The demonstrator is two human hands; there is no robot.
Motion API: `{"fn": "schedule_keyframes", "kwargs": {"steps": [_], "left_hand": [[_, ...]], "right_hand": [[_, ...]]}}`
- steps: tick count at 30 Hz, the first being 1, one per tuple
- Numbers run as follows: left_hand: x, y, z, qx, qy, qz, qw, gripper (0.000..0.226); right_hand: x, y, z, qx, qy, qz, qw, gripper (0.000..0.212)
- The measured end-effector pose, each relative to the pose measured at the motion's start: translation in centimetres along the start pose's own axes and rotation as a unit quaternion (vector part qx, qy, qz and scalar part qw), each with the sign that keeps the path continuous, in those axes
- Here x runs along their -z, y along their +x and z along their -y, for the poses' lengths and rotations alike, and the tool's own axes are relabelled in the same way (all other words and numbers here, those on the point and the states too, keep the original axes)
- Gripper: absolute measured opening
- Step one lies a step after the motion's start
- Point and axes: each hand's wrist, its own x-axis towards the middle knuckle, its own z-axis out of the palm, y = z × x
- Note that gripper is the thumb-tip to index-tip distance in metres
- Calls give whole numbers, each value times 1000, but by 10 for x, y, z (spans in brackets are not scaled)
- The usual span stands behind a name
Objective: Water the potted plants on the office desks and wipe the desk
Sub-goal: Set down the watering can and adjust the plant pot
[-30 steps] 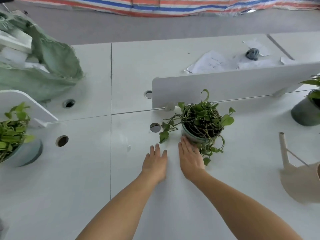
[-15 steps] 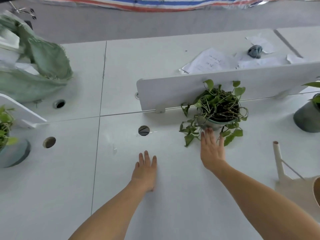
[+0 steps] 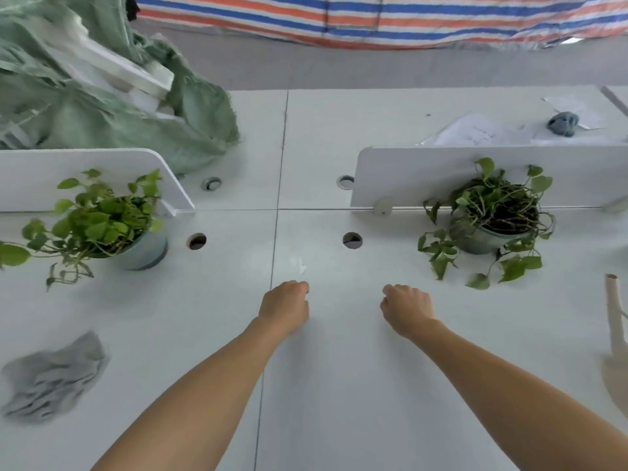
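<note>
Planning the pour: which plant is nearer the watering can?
The right plant, by the right divider: the can stands at the desk's right edge, just beyond its trailing leaves. The left plant is across the desk.

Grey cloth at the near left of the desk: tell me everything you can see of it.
The grey cloth is a soft rag, crumpled into loose folds rather than spread flat. It lies on the white desk at the near left, in front of the left potted plant and apart from it. The left hand, the nearer one, is off to its right and does not touch it. The cloth looks blurred, so weave and dampness cannot be told.
</note>
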Motion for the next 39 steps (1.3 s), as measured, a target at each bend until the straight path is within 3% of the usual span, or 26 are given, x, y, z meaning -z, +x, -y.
{"fn": "schedule_keyframes", "kwargs": {"steps": [5, 12, 19, 23, 26, 27, 29, 33, 35, 37, 39], "left_hand": [[21, -65, 145, 78, -33, -49, 995, 29], [21, -165, 346, 210, -64, -44, 975, 25], [-1, -207, 469, 257, -97, -63, 960, 45], [-17, -198, 507, 272, -153, -90, 946, 39], [-24, -198, 508, 253, -182, -92, 946, 11], [-27, -200, 503, 237, -185, -77, 951, 6], [-32, -203, 489, 197, -188, -53, 961, 9], [-26, -191, 443, 139, -281, -6, 949, 22], [-19, -181, 413, 136, -410, 41, 901, 25], [-12, -173, 388, 148, -536, 84, 827, 25], [-8, -164, 364, 152, -587, 124, 786, 25]], "right_hand": [[-14, -32, 149, 71, 67, -13, 995, 32], [-49, -89, 351, 128, 156, 62, 977, 39], [-71, -103, 503, 121, 244, 81, 959, 43], [-72, -80, 559, 23, 329, 86, 940, 41], [-83, -78, 566, -20, 362, 123, 924, 11], [-88, -86, 558, -33, 400, 131, 907, 14], [-96, -103, 530, -72, 485, 116, 864, 22], [-82, -133, 458, -171, 619, -14, 767, 19], [-74, -137, 426, -219, 654, -80, 719, 15], [-69, -131, 405, -254, 675, -126, 681, 15], [-66, -122, 383, -285, 638, -175, 694, 16]]}}
